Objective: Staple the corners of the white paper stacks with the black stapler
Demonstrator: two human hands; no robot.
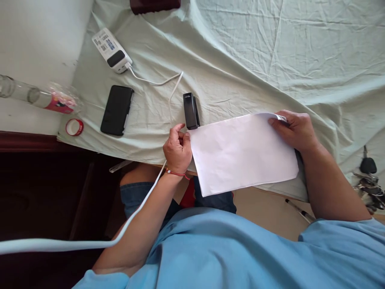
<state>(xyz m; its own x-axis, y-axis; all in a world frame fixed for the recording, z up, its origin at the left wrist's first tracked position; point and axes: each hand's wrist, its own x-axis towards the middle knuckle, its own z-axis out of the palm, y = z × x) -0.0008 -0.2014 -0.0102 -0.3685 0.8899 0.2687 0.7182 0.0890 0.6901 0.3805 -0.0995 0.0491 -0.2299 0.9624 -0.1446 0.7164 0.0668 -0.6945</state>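
A white sheet of paper [240, 152] is held over the edge of a bed covered with a pale green sheet [255, 52]. My left hand [177, 148] pinches the paper's left corner, fingers curled. My right hand [293, 130] grips the paper's upper right corner. A black stapler [191, 110] lies on the bed just above my left hand, touching the paper's corner.
A black phone [117, 109] lies left of the stapler. A white charger block [111, 50] with a white cable [156, 82] sits further back. A plastic bottle [39, 97] and red-white tape roll [74, 127] are at left. Keys [368, 182] lie at right.
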